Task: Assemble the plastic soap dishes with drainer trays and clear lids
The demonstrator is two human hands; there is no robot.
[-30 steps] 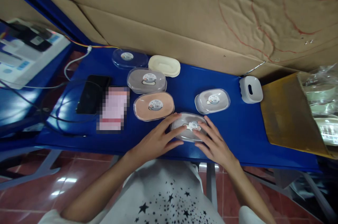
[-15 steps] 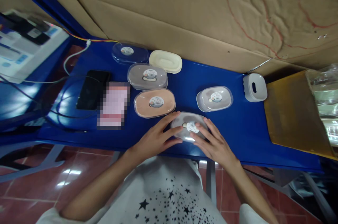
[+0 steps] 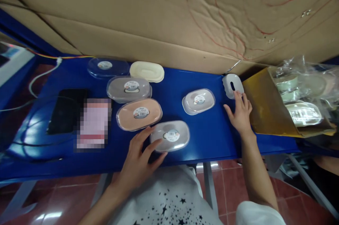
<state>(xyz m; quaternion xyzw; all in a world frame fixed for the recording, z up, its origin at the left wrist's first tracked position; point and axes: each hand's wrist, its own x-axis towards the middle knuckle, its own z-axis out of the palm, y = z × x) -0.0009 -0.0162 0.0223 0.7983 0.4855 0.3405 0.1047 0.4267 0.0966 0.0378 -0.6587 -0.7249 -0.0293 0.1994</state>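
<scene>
A grey oval soap box with a clear lid and round label [image 3: 172, 135] lies near the front edge of the blue table. My left hand [image 3: 143, 151] rests at its left end, fingers spread and touching the lid. Farther right, my right hand [image 3: 239, 112] reaches to a small pale grey container with a dark oval slot [image 3: 233, 85]; its fingertips are at the near edge, the thumb held apart. A second pale grey soap box [image 3: 199, 101] lies between the hands, farther back. Beside my left hand is a peach soap box [image 3: 139, 113].
At the back left lie another grey soap box [image 3: 129, 89], a cream tray [image 3: 147, 71] and a dark clear lid [image 3: 107, 67]. A blurred-out phone [image 3: 94, 124] and a black device [image 3: 66, 112] sit left. An open carton [image 3: 270, 105] holds several plastic-wrapped items at right.
My right hand has left the near grey soap box and moved right to the slotted container. My left hand stays at the box. The view has swung to the right.
</scene>
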